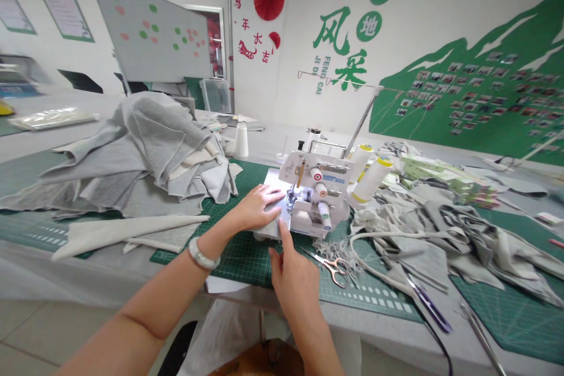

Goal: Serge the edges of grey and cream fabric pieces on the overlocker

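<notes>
A small white overlock sewing machine (315, 197) stands on a green cutting mat (238, 255). A grey fabric piece (272, 224) lies on its bed under the needle area. My left hand (258, 204) lies flat on this fabric, fingers stretched toward the needle, a pale bangle on the wrist. My right hand (293, 273) is nearer the table edge, its index finger pointing up and pressing the fabric's near edge, the other fingers curled. White thread cones (372, 179) sit on the machine's right side.
A big heap of grey fabric (145, 153) lies left of the machine. More grey cut pieces (440, 229) spread to the right. Scissors (332, 264) lie on the mat by my right hand. A white cone (241, 140) stands behind. A whiteboard (152, 29) is at the back.
</notes>
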Available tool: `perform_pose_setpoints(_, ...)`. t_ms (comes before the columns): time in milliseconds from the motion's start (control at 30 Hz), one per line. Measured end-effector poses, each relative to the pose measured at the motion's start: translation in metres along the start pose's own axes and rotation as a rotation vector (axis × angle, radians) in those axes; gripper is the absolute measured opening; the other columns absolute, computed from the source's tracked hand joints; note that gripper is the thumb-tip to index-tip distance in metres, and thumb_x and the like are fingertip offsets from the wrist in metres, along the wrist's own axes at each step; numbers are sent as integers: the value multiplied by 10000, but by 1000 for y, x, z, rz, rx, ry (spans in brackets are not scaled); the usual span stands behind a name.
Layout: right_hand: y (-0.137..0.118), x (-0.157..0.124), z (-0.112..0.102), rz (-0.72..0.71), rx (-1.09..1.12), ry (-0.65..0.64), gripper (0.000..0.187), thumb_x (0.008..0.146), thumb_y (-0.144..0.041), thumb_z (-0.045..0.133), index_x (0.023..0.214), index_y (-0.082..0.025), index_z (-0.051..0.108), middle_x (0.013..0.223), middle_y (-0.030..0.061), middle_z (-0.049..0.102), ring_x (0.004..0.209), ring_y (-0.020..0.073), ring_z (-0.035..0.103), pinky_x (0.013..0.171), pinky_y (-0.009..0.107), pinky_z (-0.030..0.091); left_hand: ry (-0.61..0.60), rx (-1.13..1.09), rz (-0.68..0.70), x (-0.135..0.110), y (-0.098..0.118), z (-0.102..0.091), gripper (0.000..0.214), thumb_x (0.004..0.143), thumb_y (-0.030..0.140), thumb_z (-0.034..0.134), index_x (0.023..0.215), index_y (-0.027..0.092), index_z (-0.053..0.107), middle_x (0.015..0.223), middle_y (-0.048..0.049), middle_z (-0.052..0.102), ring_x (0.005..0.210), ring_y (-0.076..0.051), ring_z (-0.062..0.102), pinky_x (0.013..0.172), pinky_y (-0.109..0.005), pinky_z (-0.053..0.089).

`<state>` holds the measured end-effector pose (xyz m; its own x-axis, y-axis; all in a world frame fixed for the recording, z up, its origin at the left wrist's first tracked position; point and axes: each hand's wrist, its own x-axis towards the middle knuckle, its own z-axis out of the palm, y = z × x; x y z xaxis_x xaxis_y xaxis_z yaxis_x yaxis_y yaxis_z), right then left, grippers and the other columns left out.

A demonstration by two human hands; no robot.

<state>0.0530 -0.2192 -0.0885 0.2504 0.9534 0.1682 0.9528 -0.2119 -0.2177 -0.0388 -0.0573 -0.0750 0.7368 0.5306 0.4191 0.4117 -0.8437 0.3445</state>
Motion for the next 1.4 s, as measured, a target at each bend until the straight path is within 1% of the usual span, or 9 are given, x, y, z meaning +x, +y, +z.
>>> perform_pose_setpoints(500,-3,3,-2,2,-16,-23,578,936,-265,463,1477,-193,270,711,52,716,601,185,677,546,214,392,4,78,-85,8,0,3,397,854,298,518,1229,202,609,1320,-82,550,1207,-254,497,1031,-373,373)
perform_pose_setpoints(700,-6,6,-4,9,-21,-43,600,942,-269,453,1486,-161,224,732,71,719,626,194,685,570,226,407,13,120,-150,11,0,3,401,842,296,518,1217,185,611,1318,-82,552,1200,-263,496,1037,-377,366)
perform_pose_setpoints(867,-8,9,-5,9,-27,-60,588,955,-268,426,1484,-155,196,747,77,722,639,195,690,590,231,423,22,143,-166,14,-1,3,378,852,301,511,1194,179,618,1307,-90,559,1190,-263,507,1028,-395,377)
perform_pose_setpoints(933,-9,11,-5,6,-30,-63,585,959,-267,422,1482,-148,190,755,81,723,646,196,692,602,233,429,38,161,-144,15,-2,1,352,857,293,506,1168,185,631,1281,-88,578,1174,-266,517,1032,-424,371)
perform_pose_setpoints(1000,-9,13,-4,4,-32,-65,578,960,-265,418,1479,-142,196,761,86,724,653,197,695,606,234,433,45,127,-65,15,-5,0,304,853,266,510,1105,186,660,1223,-84,614,1146,-258,537,1032,-427,374)
perform_pose_setpoints(1100,-9,18,-3,-1,-34,-64,573,956,-265,424,1478,-161,212,767,84,727,667,210,703,598,239,439,17,-44,72,14,-10,-2,258,843,220,512,1032,182,683,1161,-75,648,1095,-218,576,989,-354,429)
perform_pose_setpoints(1167,-9,21,-1,-1,-36,-58,578,947,-266,443,1476,-182,226,761,79,729,665,224,706,582,246,445,9,-123,110,13,-13,-2,269,828,183,506,1034,175,679,1161,-73,650,1072,-199,591,970,-319,447)
perform_pose_setpoints(1300,-8,25,2,18,-48,-38,612,928,-273,491,1479,-209,232,743,75,734,645,243,707,561,265,460,16,-46,134,13,-17,-3,297,797,175,531,1062,176,665,1168,-75,640,1098,-217,572,997,-336,424)
perform_pose_setpoints(1400,-8,26,3,29,-52,-42,640,920,-267,510,1485,-222,213,753,74,738,641,245,707,560,275,471,19,45,99,13,-17,-4,294,806,213,544,1076,191,658,1176,-69,636,1120,-231,552,998,-358,414)
